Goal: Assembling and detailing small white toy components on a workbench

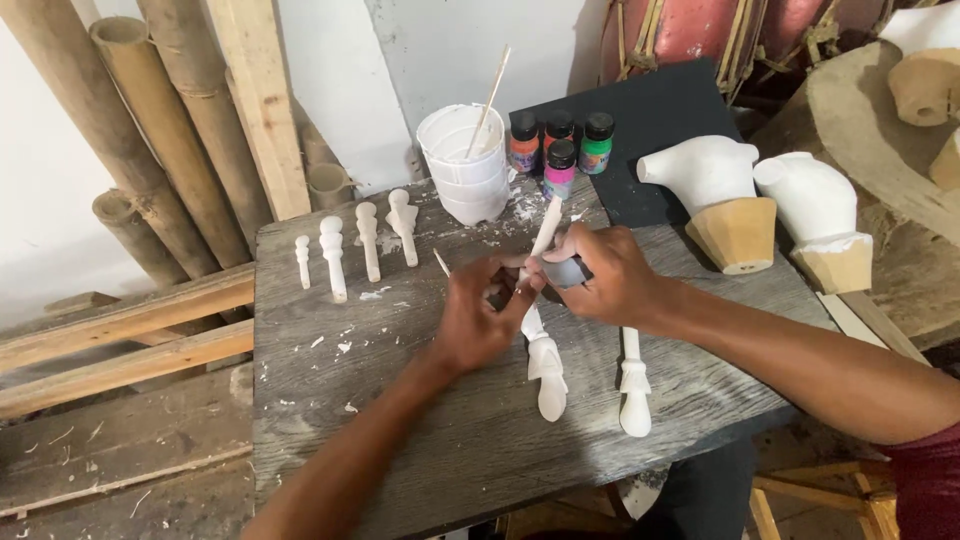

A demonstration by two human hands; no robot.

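My right hand [612, 280] is closed round a small grey jar [566, 272] just above the grey plank table [330, 400]. The fingertips of my left hand [478, 322] pinch the same jar from the left. A thin stick [440, 262] pokes out behind my left hand; whether that hand grips it is unclear. Under both hands lies a long white carved spindle [546, 368], its far tip showing past my fingers. A second white spindle [634, 390] lies to its right, partly under my right forearm.
Several small white carved pieces [333, 258] lie in a row at the table's far left. Stacked white cups [462, 162] with a stick, several small paint bottles [558, 150] and two white-topped wooden forms [722, 200] stand at the back. Bamboo poles [150, 120] lean at the left.
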